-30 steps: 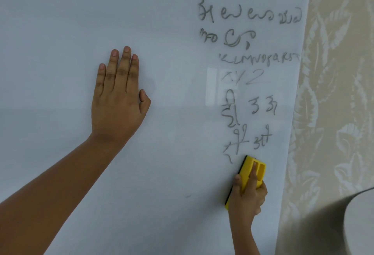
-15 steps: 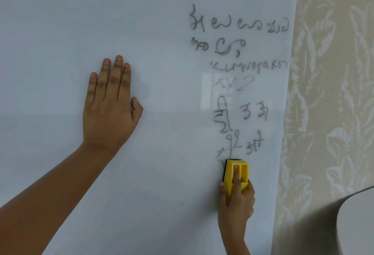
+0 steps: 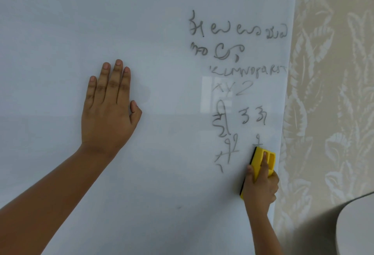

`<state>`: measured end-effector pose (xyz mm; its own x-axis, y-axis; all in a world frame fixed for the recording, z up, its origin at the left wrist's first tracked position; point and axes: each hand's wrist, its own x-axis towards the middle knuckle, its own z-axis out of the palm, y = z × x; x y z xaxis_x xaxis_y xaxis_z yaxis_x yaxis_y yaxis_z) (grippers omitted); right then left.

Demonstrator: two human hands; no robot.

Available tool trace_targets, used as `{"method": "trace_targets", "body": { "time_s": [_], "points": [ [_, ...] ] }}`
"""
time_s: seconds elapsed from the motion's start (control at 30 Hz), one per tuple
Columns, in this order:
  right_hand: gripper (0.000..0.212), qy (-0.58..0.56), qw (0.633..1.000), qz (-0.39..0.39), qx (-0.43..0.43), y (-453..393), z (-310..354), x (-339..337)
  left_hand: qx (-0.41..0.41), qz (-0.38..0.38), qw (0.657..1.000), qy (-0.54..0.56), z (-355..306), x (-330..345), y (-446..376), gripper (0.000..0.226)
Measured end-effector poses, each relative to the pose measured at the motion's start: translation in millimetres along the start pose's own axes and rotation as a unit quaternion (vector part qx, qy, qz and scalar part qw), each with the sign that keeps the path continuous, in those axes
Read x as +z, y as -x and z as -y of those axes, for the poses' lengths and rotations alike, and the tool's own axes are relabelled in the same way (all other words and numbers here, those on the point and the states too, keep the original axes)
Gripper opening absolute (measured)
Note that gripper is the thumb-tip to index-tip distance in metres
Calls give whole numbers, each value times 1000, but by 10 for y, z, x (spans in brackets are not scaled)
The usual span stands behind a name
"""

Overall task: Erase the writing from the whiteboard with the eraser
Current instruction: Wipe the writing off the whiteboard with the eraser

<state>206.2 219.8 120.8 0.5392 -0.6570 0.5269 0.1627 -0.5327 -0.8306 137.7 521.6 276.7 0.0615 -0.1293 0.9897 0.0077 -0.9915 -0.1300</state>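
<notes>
A whiteboard (image 3: 60, 22) fills most of the view. Grey handwriting (image 3: 238, 68) runs in several lines down its right side. My right hand (image 3: 260, 188) grips a yellow eraser (image 3: 258, 158) with a black pad and presses it flat on the board at the bottom right of the writing, near the board's right edge. The eraser's top edge touches the last mark of the lowest line. My left hand (image 3: 107, 109) lies flat on the bare board to the left, fingers straight and pointing up, holding nothing.
Beige wallpaper with a leaf pattern (image 3: 327, 93) borders the board's right edge. A rounded white object (image 3: 358, 226) juts in at the bottom right corner.
The eraser has slid right and up along the lowest line, wiping away most of the right-hand characters there. My left hand has stayed flat on the board.
</notes>
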Motion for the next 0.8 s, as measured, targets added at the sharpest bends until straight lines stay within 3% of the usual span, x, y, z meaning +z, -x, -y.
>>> {"method": "trace_targets", "body": {
  "time_s": [0.07, 0.27, 0.43, 0.63, 0.8],
  "points": [
    [56, -7, 1000, -10, 11, -214, 118, -36, 0, 1, 1000, 1, 0, -1, -3, 58],
    [55, 42, 993, 11, -108, -95, 157, -55, -4, 2, 1000, 3, -1, -4, 3, 58],
    [57, -4, 999, 11, -35, -263, 291, -107, -3, 2, 1000, -1, -6, 3, 0, 58],
    [59, 36, 970, 49, -236, 493, 367, -8, -4, -4, 1000, -6, 4, 2, 1, 57],
    [57, 52, 985, -8, -162, 297, 386, -30, -4, -5, 1000, -14, -9, 8, 2, 58]
  ]
}}
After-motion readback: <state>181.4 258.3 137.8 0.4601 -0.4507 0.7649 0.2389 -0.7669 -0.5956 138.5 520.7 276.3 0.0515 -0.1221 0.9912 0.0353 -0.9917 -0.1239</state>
